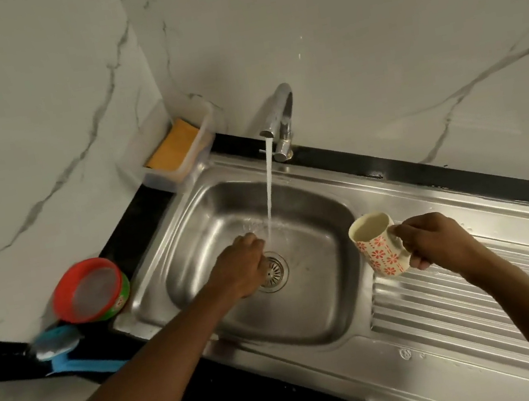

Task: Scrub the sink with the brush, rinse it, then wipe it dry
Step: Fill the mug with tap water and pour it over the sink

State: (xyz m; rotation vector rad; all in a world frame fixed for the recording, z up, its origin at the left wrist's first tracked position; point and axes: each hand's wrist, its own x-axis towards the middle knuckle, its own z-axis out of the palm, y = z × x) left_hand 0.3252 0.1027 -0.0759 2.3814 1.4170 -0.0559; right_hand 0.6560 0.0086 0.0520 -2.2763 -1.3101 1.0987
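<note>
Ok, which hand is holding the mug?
The right hand grips the flowered mug by its handle; the left hand is down in the sink near the drain.

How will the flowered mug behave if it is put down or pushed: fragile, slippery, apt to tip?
The mug looks like glazed ceramic, so it would probably chip if knocked on the steel sink. The tap runs, so its glaze may be wet and slippery. On the ribbed drainboard it might rock when pushed.

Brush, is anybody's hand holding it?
No, the brush lies untouched on the counter; the right hand holds a mug.
</note>
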